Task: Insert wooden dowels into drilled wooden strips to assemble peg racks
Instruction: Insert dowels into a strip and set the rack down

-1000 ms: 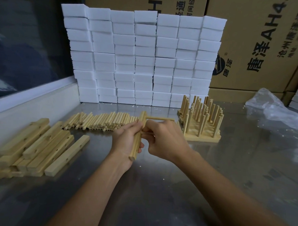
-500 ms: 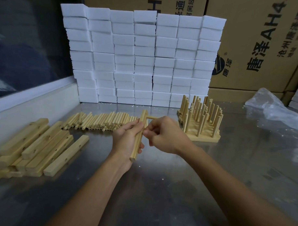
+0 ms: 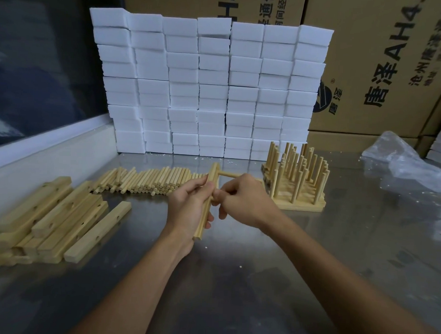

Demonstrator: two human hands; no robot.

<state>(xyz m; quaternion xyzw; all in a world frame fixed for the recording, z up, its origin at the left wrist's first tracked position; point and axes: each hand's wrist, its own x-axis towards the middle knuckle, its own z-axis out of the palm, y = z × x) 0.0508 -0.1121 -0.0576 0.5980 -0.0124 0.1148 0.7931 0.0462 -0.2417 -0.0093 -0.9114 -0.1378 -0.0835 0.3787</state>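
Pale wood, light and stiff, is what we hold: a drilled strip (image 3: 206,203) at the table's centre, one dowel (image 3: 226,174) already seated near its far end, pointing to three o'clock. Our left hand (image 3: 188,210) wraps the strip's middle; our right hand (image 3: 243,201) pinches a second dowel (image 3: 216,198) against its side. We judge a grip close to the hole best, since thin pegs may snap if bent. Loose dowels (image 3: 149,180) lie at eleven o'clock, spare strips (image 3: 50,218) at nine, finished racks (image 3: 297,179) at two, on the steel table (image 3: 260,280).
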